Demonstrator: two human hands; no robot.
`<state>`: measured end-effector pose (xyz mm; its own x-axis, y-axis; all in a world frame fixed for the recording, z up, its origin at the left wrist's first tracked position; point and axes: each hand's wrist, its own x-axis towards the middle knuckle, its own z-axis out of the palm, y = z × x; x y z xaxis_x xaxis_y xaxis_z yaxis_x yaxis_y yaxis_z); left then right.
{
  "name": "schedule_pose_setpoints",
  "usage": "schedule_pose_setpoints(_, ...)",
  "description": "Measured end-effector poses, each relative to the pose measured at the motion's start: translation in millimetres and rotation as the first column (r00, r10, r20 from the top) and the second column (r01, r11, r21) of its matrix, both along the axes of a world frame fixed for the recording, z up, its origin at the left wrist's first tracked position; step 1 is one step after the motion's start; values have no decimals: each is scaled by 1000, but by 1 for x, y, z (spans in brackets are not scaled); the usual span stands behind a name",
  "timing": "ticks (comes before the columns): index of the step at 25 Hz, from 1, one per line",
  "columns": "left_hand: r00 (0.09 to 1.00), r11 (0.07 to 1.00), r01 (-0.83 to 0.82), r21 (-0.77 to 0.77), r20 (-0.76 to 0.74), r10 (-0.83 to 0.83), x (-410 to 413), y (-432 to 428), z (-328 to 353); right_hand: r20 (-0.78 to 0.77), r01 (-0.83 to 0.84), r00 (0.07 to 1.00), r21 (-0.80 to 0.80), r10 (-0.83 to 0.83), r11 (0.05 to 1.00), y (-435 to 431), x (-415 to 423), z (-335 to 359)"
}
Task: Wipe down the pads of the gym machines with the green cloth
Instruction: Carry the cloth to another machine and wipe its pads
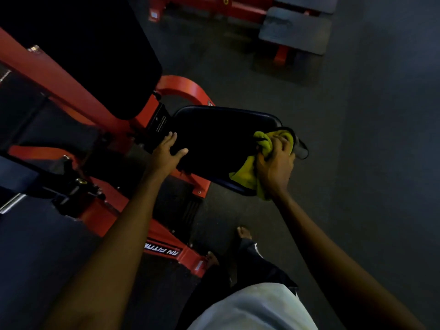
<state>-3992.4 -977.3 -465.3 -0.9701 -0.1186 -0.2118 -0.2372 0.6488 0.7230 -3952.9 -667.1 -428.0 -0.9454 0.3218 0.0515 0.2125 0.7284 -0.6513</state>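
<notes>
Green cloth [245, 175]: centre right of frame, my right hand [273, 163] fingers clamped round it.
Left hand [166, 153]: fingers apart, on seat pad [214, 139].

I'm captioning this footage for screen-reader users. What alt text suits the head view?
A person's right hand grips a bunched green cloth at one end of a black seat pad on a red gym machine. The left hand rests open on the pad's other end.
</notes>
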Motion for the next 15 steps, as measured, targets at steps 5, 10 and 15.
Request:
schedule_pose_setpoints(5, 1000, 1000, 23, -10, -8, -23, 2, -1, 3, 24, 93, 995, -53, -92, 994, 3, -26, -4)
schedule_pose_setpoints(10, 998, 998, 59, -35, -17, -59, 1, -7, 2, -99, 64, 992, -135, -78, 989, -4, 30, -20)
schedule_pose_setpoints(15, 994, 993, 105, -57, 18, -104, 4, -8, 14, -20, 100, 995, -68, -102, 993, 2, -9, -9)
